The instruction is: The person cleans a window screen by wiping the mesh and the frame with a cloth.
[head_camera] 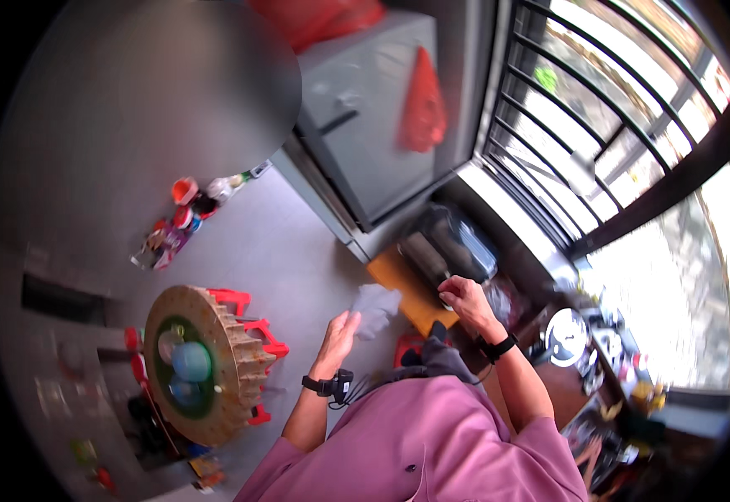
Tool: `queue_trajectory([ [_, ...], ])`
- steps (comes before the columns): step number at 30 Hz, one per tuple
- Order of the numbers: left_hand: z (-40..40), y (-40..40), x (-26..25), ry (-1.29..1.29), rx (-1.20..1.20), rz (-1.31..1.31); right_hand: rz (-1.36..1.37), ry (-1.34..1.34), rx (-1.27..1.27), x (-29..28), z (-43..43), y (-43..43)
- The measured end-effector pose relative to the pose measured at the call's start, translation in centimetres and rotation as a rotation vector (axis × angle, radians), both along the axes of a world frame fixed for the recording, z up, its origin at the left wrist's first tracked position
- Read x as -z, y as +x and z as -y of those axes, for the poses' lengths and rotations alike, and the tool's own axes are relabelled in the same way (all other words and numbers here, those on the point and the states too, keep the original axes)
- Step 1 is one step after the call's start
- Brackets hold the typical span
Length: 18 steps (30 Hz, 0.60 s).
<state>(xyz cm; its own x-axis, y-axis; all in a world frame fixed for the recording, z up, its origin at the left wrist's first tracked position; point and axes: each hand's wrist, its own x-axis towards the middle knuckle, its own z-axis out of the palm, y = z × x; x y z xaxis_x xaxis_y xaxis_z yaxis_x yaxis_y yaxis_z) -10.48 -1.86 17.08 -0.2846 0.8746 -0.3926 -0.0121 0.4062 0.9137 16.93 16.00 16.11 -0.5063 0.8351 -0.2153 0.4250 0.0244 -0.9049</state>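
Observation:
My left hand [338, 339] holds a crumpled pale grey-white cloth [377, 310], which fans out beyond the fingertips. To the right, my right hand [468, 304] is raised apart from it, thumb and fingers drawn together. Whether anything small is pinched there I cannot tell. Beyond the right fingers is a dark, bulky object [424, 254] beside a large clear plastic container [465, 241], both blurred. An orange-brown wooden surface [402, 288] lies below and between the hands. Each wrist wears a black strap, the left one with a small device and cable.
Ahead stands a grey refrigerator [377, 125] with a red plastic bag [424, 106] hanging on it. A round table [239, 376] with red stools [267, 336] is at left. Barred windows [591, 113] and a cluttered counter [616, 357] are at right. Several items line the left wall.

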Motion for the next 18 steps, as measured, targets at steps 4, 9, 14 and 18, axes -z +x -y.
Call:
queue_trajectory([
  [4,3.3,-0.9,-0.6,0.193,-0.255,0.345,-0.123,0.298,-0.134,-6.3,-4.5,-7.2],
  [9,6.4,-1.1,-3.5,0.373,-0.458,0.533,-0.308,0.625,-0.107,-15.3,-12.9,-20.2],
  [14,9.8,-1.0,-3.5,0.482,-0.745,0.462,-0.267,0.922,0.11,-24.7,-16.8,-30.1],
  [18,12.7,-1.1,-4.0,0.542,-0.914,0.457,-0.301,1.159,0.293,-28.7,-16.3,-33.8],
])
